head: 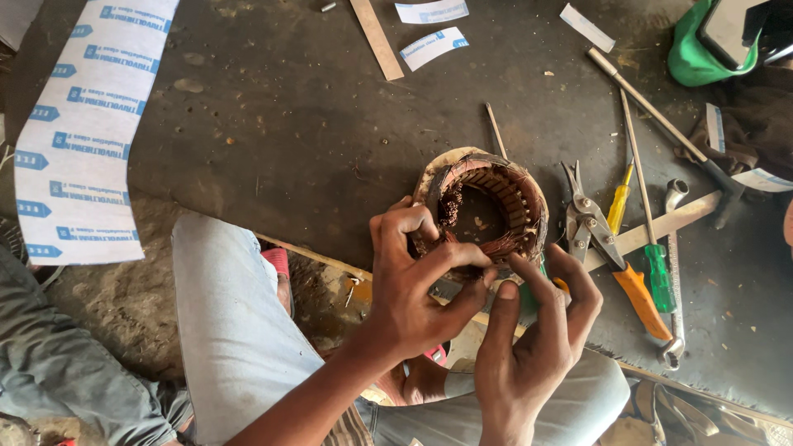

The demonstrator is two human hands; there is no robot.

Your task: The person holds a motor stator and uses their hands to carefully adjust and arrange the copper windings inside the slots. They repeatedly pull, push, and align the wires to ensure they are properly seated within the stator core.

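Observation:
A round motor stator [487, 204] with copper windings stands on the dark floor, its open bore facing up. My left hand [417, 285] grips its near rim, fingers curled over the copper wire at the left and front edge. My right hand [533, 330] is just beside it at the front right of the rim, with index finger and thumb pinching at the windings. Both hands touch the stator; what the right fingertips pinch is too small to tell.
Tin snips with orange handles [607, 248], a yellow screwdriver [619, 202], a green screwdriver [657, 268], a wrench [676, 272] and a long metal rod [652, 111] lie right of the stator. A white printed sheet [83, 132] lies at left. My knee [223, 306] is below.

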